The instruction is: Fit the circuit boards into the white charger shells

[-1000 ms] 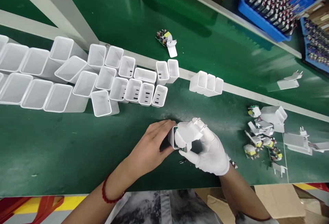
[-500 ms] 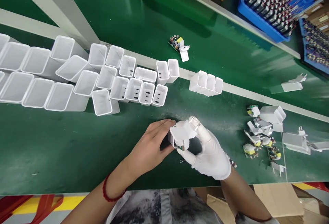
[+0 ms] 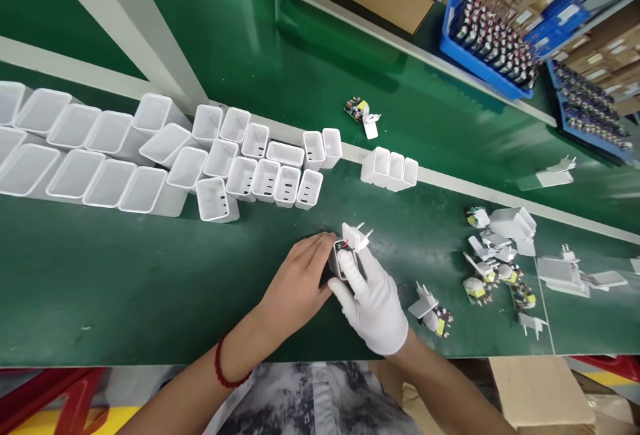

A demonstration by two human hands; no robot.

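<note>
Plug lid [image 3: 353,238] swung off | fingers [image 3: 356,276] obscure casing [image 3: 337,266] | boards [image 3: 479,291] right, shells [image 3: 173,200] left

A single head-worn view is aimed forward and down: the green bench [image 3: 135,282] is seen from above, the left hand [image 3: 299,274] and right hand [image 3: 379,305] are framed near, the blue tray [image 3: 483,70] farther off.

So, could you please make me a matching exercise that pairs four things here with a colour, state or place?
1. Left hand
2. Right hand
3. Wrist cord
4. White casing

A. Red
B. In the fingers of the ungloved hand
C. Bare
D. Gloved in white

Pairs: 1-C, 2-D, 3-A, 4-B
</note>
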